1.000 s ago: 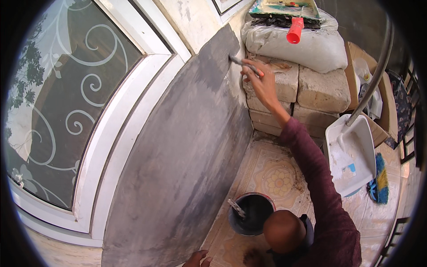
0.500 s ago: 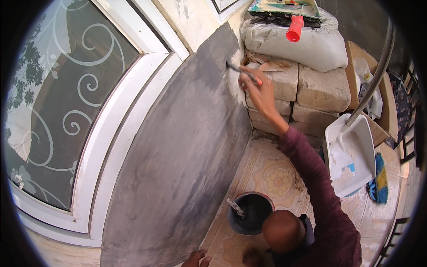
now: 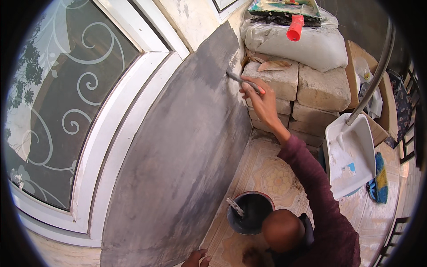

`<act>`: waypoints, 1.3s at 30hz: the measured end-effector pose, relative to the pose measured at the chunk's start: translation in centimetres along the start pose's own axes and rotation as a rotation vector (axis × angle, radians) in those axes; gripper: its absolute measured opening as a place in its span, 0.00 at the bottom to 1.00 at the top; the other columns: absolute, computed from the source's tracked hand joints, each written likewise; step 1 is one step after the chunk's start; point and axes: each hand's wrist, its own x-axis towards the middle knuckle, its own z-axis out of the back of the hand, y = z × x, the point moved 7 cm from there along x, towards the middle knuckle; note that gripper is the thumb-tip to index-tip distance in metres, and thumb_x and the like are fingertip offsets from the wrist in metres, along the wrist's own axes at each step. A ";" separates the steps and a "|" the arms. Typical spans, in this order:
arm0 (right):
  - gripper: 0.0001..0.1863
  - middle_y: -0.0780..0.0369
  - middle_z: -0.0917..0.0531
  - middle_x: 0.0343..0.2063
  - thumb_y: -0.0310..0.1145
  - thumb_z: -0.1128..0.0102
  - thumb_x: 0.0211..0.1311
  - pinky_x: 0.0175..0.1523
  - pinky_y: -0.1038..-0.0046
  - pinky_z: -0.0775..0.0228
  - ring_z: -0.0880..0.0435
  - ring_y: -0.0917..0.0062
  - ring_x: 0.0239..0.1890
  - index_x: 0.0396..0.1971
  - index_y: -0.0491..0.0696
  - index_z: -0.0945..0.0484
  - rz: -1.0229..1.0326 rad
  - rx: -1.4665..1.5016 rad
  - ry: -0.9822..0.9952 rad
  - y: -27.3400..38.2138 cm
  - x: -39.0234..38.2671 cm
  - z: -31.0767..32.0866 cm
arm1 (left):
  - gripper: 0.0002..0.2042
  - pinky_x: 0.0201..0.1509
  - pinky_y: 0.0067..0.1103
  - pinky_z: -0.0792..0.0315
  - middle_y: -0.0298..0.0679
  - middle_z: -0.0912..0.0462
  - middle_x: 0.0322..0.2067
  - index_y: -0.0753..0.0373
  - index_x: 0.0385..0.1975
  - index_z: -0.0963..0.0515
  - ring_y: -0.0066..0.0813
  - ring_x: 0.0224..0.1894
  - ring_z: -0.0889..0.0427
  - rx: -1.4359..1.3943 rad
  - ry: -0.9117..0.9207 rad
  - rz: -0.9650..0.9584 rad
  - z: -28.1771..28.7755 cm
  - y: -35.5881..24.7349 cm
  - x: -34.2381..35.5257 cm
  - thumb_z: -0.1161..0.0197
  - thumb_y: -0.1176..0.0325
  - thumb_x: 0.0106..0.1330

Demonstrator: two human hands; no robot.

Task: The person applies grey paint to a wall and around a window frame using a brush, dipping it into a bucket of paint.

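My right hand (image 3: 263, 103) is closed around a paintbrush (image 3: 236, 78) with a dark handle and an orange-red end. The brush's dark tip touches the wall at the ragged border between wet-looking grey coating (image 3: 178, 129) and a pale uncoated strip (image 3: 234, 89). At the lower edge, beside the foot of the wall, my left hand (image 3: 195, 259) shows only partly; its fingers are apart and nothing shows in them. A round bucket (image 3: 250, 227) of dark grey liquid stands on the floor, with a smeared stick (image 3: 235, 207) leaning inside. A rounded brown shape (image 3: 283, 230) hides its right edge.
Stacked pale blocks (image 3: 323, 89) stand beside the wall's far end, bearing a white sack (image 3: 296, 49) and a paint tray (image 3: 284, 10) with a red handle. To the right are a white dustpan (image 3: 349, 155), a blue-yellow brush (image 3: 380, 178) and a cardboard box (image 3: 387, 102). A white-framed glass panel (image 3: 129, 102) borders the left.
My right hand and the paintbrush have moved slightly down along the pale strip and a little right. My left hand and the bucket stay in place.
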 end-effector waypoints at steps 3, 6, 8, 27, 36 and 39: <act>0.16 0.57 0.16 0.33 0.36 0.42 0.67 0.36 0.76 0.21 0.14 0.76 0.34 0.46 0.39 0.19 -0.061 -0.027 -0.007 0.8 0.2 2.3 | 0.22 0.55 0.34 0.28 0.54 0.23 0.53 0.67 0.60 0.33 0.51 0.55 0.22 -0.026 0.013 0.006 -0.2 -0.2 0.2 0.48 0.58 0.74; 0.17 0.57 0.17 0.34 0.36 0.42 0.67 0.35 0.76 0.22 0.15 0.76 0.32 0.46 0.38 0.19 0.036 -0.105 -0.178 0.3 5.0 4.2 | 0.22 0.56 0.34 0.28 0.55 0.23 0.52 0.67 0.60 0.33 0.50 0.55 0.22 -0.027 0.051 -0.045 -0.8 -0.3 1.2 0.48 0.58 0.74; 0.16 0.58 0.17 0.34 0.35 0.42 0.66 0.34 0.75 0.23 0.16 0.77 0.29 0.46 0.39 0.19 0.063 -0.211 -0.186 -1.4 7.4 5.1 | 0.21 0.56 0.34 0.28 0.55 0.23 0.52 0.67 0.60 0.33 0.50 0.55 0.22 -0.057 0.069 -0.054 -1.3 -0.6 1.7 0.47 0.59 0.73; 0.17 0.59 0.18 0.29 0.42 0.44 0.68 0.35 0.79 0.32 0.22 0.84 0.31 0.40 0.41 0.17 0.008 -0.086 0.000 2.1 -1.0 0.5 | 0.20 0.54 0.33 0.28 0.53 0.22 0.50 0.67 0.57 0.31 0.49 0.52 0.21 -0.030 -0.032 -0.006 0.0 -0.4 -0.1 0.47 0.59 0.73; 0.20 0.60 0.21 0.29 0.45 0.42 0.67 0.28 0.75 0.40 0.28 0.83 0.27 0.31 0.40 0.17 -0.118 -0.403 0.081 7.4 -4.9 4.9 | 0.18 0.57 0.33 0.30 0.53 0.24 0.52 0.66 0.57 0.30 0.53 0.54 0.24 -0.077 -0.056 -0.355 0.2 -3.2 0.6 0.47 0.63 0.72; 0.21 0.59 0.20 0.30 0.45 0.42 0.66 0.32 0.75 0.34 0.24 0.81 0.29 0.33 0.39 0.18 0.012 -0.463 0.032 7.8 -4.6 4.9 | 0.18 0.58 0.33 0.31 0.52 0.25 0.53 0.65 0.57 0.30 0.52 0.55 0.25 -0.019 0.047 -0.313 -0.5 -4.5 1.3 0.46 0.64 0.72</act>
